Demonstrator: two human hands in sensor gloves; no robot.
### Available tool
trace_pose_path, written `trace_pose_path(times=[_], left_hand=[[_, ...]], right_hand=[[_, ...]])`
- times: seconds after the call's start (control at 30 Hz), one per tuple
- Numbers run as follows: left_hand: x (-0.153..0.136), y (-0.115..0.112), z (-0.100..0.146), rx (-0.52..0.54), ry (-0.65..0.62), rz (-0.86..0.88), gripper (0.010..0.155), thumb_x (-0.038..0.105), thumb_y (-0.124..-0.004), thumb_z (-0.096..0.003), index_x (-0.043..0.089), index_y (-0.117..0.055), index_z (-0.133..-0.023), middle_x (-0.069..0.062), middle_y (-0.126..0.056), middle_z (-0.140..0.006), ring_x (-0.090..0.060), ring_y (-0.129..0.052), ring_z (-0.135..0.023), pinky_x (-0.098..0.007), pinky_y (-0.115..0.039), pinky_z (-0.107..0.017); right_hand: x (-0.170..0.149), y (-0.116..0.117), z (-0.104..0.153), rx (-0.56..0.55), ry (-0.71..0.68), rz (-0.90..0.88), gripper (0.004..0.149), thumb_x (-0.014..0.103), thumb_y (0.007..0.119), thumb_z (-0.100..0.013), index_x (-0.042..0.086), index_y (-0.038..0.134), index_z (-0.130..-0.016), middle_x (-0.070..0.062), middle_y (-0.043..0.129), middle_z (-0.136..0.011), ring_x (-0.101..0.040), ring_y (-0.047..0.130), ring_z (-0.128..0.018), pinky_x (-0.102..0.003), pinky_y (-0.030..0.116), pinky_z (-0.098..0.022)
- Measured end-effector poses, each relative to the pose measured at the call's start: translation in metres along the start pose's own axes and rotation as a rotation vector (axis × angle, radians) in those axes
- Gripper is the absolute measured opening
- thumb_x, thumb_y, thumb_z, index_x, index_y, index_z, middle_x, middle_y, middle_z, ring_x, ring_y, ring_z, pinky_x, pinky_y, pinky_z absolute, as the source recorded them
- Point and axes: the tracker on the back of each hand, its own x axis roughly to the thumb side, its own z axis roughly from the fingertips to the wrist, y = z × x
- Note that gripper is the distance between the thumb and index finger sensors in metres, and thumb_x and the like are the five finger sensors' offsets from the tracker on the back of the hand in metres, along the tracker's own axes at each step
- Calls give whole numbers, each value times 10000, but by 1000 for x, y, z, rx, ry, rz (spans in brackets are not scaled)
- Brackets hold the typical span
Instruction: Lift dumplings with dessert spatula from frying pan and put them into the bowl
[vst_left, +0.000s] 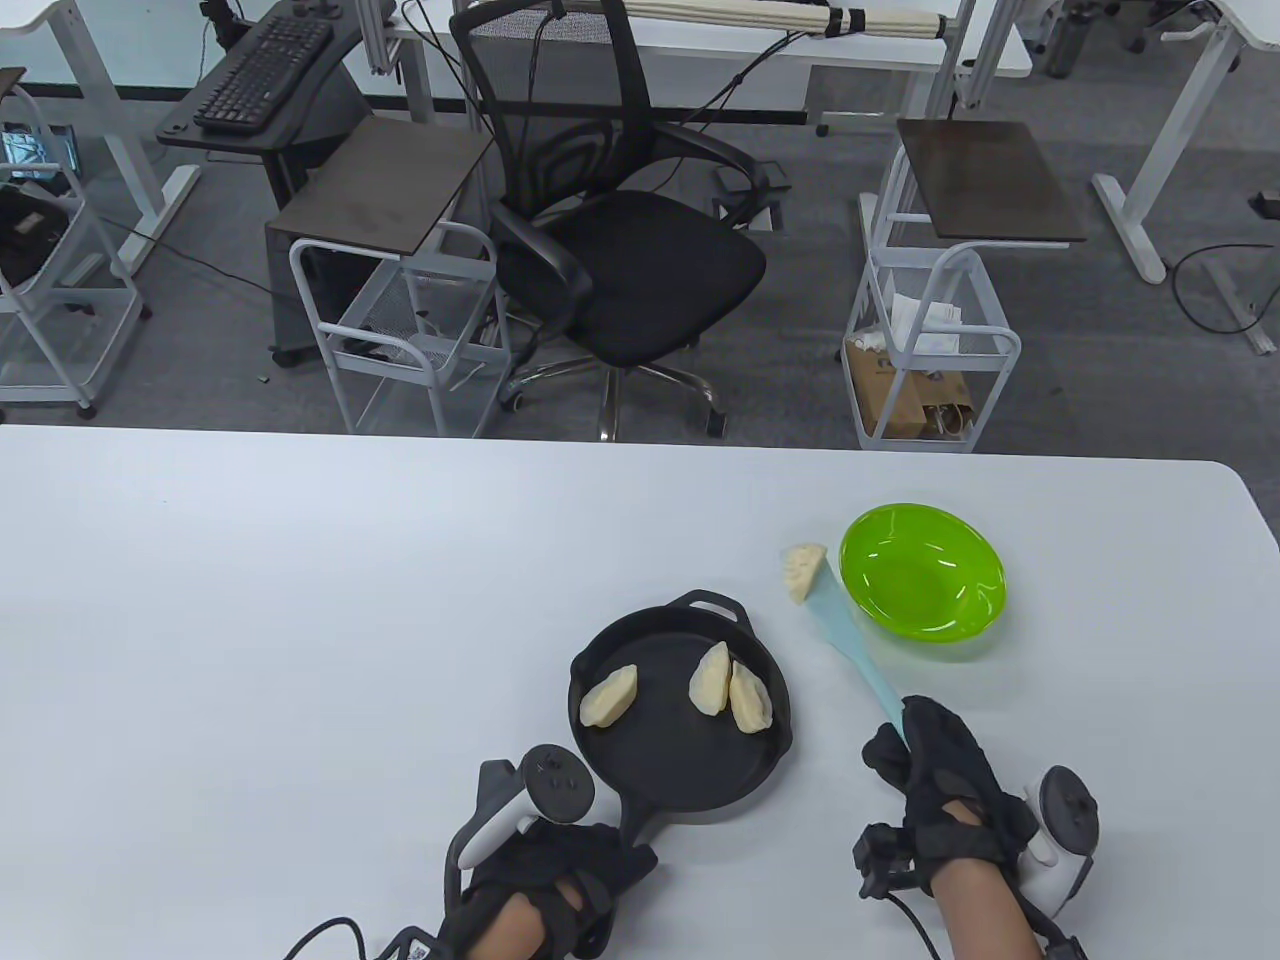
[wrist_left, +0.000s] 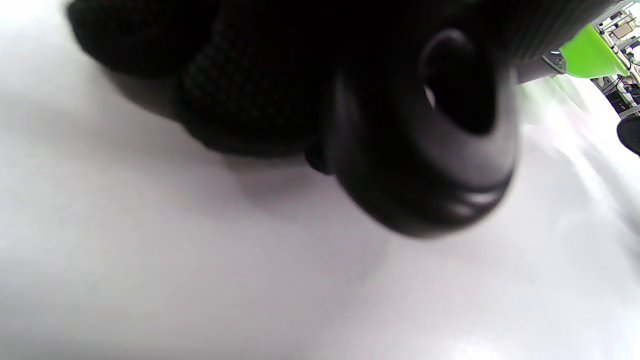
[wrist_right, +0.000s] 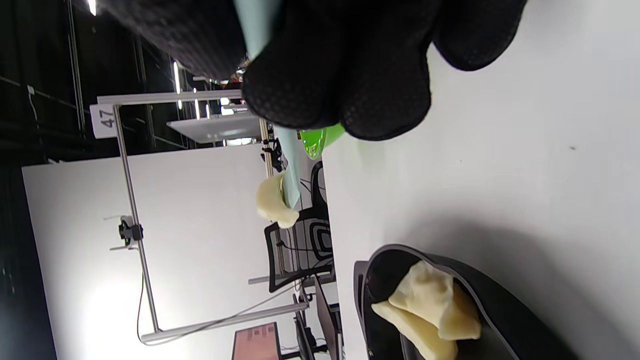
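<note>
Three dumplings left in the frying pan (vst_left: 690, 745), one up on the dessert spatula (vst_left: 845, 650), none in the bowl (vst_left: 925, 585) as far as the table view shows. So the task reads as early: the first transfer is underway, nothing delivered yet.

Carried dumpling (vst_left: 803, 571) sits on the spatula's far tip, raised off the surface (vst_left: 300, 620), just left of the green bowl's rim and not yet over it. The right wrist view shows it perched at the blade's end, clear of the surface, with the bowl beyond.

Right hand (vst_left: 940, 790): fingers curled round the pale blue handle, gripping its near end; the blade angles away toward the bowl.

Left hand (vst_left: 545, 880): at the pan's handle, bottom of the table view. The left wrist view shows gloved fingers wrapped against the black handle end, so it looks like it is holding the pan steady, though that view is blurred.

In the pan: a lone dumpling (vst_left: 608, 695) lies on the left side, and a pair of dumplings (vst_left: 730, 690) lies touching on the right side. The pan rests flat on the surface, well left of the bowl.

Remaining, by my judgement: swing the loaded tip over the bowl and tip the dumpling in, then three more scoops. The risk is that the dumpling sits near the blade's edge and could slide off before it clears the rim.
</note>
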Motion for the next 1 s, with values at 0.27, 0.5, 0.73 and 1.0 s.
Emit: trace_pose_path(times=[0.27, 0.5, 0.73, 1.0], left_hand=[[0, 0, 0, 0, 0, 0, 611, 725, -684, -445, 294, -824, -855, 58, -1102, -428, -193, -1038, -282, -449, -838, -332], [0, 0, 0, 0, 0, 0, 609, 725, -683, -445, 296, -824, -854, 57, -1101, -427, -191, -1038, -283, -447, -837, -333], [0, 0, 0, 0, 0, 0, 610, 725, -684, -445, 296, -823, -856, 62, -1101, -428, -192, -1038, -283, -448, -837, -333], [0, 0, 0, 0, 0, 0, 612, 726, -683, -444, 296, -823, -856, 60, -1101, -431, -191, -1038, -284, -448, -837, -332]], right_hand=[[-5, -16, -8, -30, 16, -105, 589, 365, 694, -591, 52, 480, -1042, -136, 802, -858, -435, 785, -788, -675, 505, -702], [-6, -18, -14, 36, 16, -148, 639, 370, 687, -600, 45, 404, -1071, -169, 725, -953, -465, 715, -871, -692, 465, -716], [1, -13, -15, 86, -38, -65, 660, 367, 694, -605, 85, 359, -1099, -199, 637, -1034, -499, 639, -935, -705, 434, -724], [13, -5, -10, 55, -140, 197, 649, 358, 710, -597, 121, 390, -1109, -236, 591, -1055, -511, 672, -904, -708, 453, -715]])
